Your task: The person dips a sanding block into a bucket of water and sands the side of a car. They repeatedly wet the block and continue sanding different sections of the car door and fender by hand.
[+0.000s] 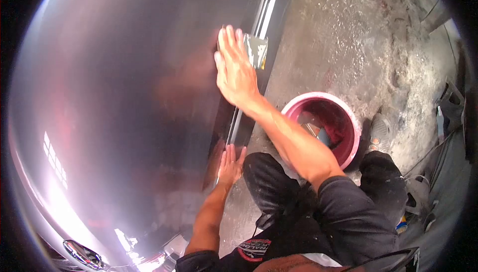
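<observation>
My right hand [236, 72] lies palm down on a dark, glossy car body panel [134, 87], with its fingers stretched out. Under it is a grey, wet-looking sheet of sandpaper [257, 52], whose free part sticks out past the little-finger side over the panel's edge. Most of the sheet is hidden by the hand. Lower down, my left hand [231, 165] rests with fingers extended against the same long edge, near a shiny trim strip [266, 5]. Nothing shows in the left hand.
A pink bucket [357, 137] with several items inside stands on the wet concrete floor [338, 38], right of the panel. My shoe [381, 132] is beside it. A chrome door handle [82, 253] is at bottom left. Dark cloth or bags [450, 102] lie along the right.
</observation>
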The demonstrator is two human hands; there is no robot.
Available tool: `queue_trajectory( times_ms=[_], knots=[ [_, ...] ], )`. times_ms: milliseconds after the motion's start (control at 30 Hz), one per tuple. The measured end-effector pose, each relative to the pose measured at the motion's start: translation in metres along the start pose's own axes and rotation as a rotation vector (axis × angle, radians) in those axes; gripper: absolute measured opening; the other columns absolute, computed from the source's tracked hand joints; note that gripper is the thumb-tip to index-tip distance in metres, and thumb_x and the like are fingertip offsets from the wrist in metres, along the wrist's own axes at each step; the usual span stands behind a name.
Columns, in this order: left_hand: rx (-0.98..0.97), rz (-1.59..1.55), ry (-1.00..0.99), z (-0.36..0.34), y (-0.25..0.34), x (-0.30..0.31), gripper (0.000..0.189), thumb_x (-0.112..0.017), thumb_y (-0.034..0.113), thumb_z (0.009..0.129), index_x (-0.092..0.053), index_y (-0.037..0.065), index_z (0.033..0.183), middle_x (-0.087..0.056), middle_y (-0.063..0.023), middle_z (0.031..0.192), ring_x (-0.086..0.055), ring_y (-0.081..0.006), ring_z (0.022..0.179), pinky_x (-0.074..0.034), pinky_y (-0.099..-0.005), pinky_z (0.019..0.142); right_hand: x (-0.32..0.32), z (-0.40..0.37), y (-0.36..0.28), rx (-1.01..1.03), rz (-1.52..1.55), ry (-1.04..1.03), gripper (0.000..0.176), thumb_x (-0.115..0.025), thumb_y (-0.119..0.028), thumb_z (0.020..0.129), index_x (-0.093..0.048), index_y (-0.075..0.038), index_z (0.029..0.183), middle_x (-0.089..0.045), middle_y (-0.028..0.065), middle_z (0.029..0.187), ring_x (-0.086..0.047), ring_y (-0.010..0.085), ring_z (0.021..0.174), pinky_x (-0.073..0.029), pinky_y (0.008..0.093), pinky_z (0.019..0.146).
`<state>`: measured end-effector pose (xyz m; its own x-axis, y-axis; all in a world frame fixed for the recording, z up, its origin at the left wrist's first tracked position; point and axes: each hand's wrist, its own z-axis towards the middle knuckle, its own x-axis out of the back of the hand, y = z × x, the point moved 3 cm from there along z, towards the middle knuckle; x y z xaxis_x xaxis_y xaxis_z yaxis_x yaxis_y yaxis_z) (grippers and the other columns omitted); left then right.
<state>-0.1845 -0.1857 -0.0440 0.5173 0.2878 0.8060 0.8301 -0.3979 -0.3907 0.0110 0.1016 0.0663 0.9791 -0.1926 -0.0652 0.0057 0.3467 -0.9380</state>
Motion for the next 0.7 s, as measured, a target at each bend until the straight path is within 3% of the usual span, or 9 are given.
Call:
queue_trajectory(
  times_ms=[67,200,300,333,433,467,533,600,700],
  knots=[
    [-0.026,0.051,0.007,0.006,-0.002,-0.012,0.067,-0.050,0.026,0.089,-0.026,0.020,0.151,-0.020,-0.0355,0.149,-0.024,-0.0474,0.139,-0.020,-0.0493,0.115,-0.011,-0.038,-0.017,0.279,-0.655,-0.295,0.053,-0.051,-0.016,0.092,-0.041,0.012,0.136,-0.041,0.0291,0.141,-0.033,0.0425,0.137,-0.024,0.0494,0.116],
    [0.055,-0.514,-0.107,-0.003,-0.005,-0.026,0.068,-0.051,0.026,0.087,-0.027,0.021,0.151,-0.020,-0.0339,0.149,-0.023,-0.0459,0.140,-0.020,-0.0489,0.115,-0.042,-0.106,-0.015,0.605,-0.042,-0.272,0.050,-0.062,-0.018,0.083,-0.056,0.010,0.123,-0.051,0.0278,0.133,-0.044,0.0416,0.130,-0.027,0.0511,0.115],
    [-0.004,-0.059,-0.015,0.004,0.000,-0.004,0.059,-0.044,0.022,0.092,-0.030,0.016,0.149,-0.022,-0.0303,0.151,-0.021,-0.0400,0.143,-0.016,-0.0468,0.117,-0.020,0.048,0.014,0.223,-0.293,0.107,0.056,-0.036,-0.018,0.098,-0.023,0.009,0.145,-0.024,0.0280,0.151,-0.019,0.0359,0.144,-0.014,0.0412,0.120],
    [0.006,-0.058,-0.027,0.000,-0.002,-0.007,0.059,-0.044,0.022,0.092,-0.030,0.016,0.149,-0.022,-0.0303,0.151,-0.021,-0.0400,0.143,-0.016,-0.0468,0.117,0.009,0.092,0.007,-0.099,-0.043,-0.309,0.057,-0.031,-0.024,0.101,-0.022,0.012,0.143,-0.027,0.0290,0.149,-0.026,0.0395,0.140,-0.018,0.0405,0.118],
    [-0.026,-0.020,-0.051,0.008,0.000,-0.009,0.060,-0.047,0.023,0.090,-0.032,0.015,0.148,-0.023,-0.0291,0.152,-0.024,-0.0396,0.142,-0.019,-0.0473,0.116,-0.023,0.058,-0.003,0.157,-0.051,0.242,0.055,-0.037,-0.024,0.098,-0.034,0.013,0.139,-0.034,0.0325,0.144,-0.032,0.0399,0.137,-0.021,0.0442,0.117],
    [-0.016,-0.046,-0.130,0.005,0.001,-0.009,0.059,-0.046,0.025,0.092,-0.032,0.018,0.148,-0.023,-0.0294,0.151,-0.023,-0.0403,0.142,-0.019,-0.0478,0.116,-0.024,0.007,-0.044,0.320,-0.982,-0.049,0.054,-0.046,-0.023,0.092,-0.045,0.014,0.131,-0.038,0.0344,0.140,-0.034,0.0389,0.137,-0.021,0.0492,0.117],
    [-0.006,-0.061,-0.196,0.011,-0.004,-0.013,0.058,-0.044,0.028,0.093,-0.032,0.021,0.149,-0.023,-0.0296,0.151,-0.021,-0.0409,0.143,-0.019,-0.0483,0.116,-0.104,-0.148,-0.026,0.596,-0.074,-0.182,0.054,-0.060,-0.014,0.080,-0.051,0.014,0.125,-0.047,0.0315,0.135,-0.035,0.0429,0.136,-0.024,0.0532,0.116],
    [-0.081,0.295,0.297,0.005,0.000,-0.014,0.053,-0.043,0.029,0.094,-0.037,0.020,0.146,-0.027,-0.0289,0.150,-0.026,-0.0407,0.141,-0.019,-0.0486,0.116,-0.079,-0.174,-0.037,0.569,0.051,-0.234,0.053,-0.062,-0.013,0.078,-0.053,0.014,0.123,-0.049,0.0311,0.133,-0.036,0.0430,0.135,-0.024,0.0538,0.115],
    [-0.024,0.224,0.153,0.001,0.004,-0.021,0.051,-0.041,0.035,0.095,-0.041,0.017,0.142,-0.032,-0.0251,0.149,-0.030,-0.0366,0.140,-0.021,-0.0458,0.114,-0.043,-0.084,-0.029,0.394,-0.133,0.011,0.062,-0.063,-0.015,0.080,-0.044,0.010,0.134,-0.038,0.0299,0.143,-0.029,0.0427,0.139,-0.021,0.0485,0.117]
  ],
)
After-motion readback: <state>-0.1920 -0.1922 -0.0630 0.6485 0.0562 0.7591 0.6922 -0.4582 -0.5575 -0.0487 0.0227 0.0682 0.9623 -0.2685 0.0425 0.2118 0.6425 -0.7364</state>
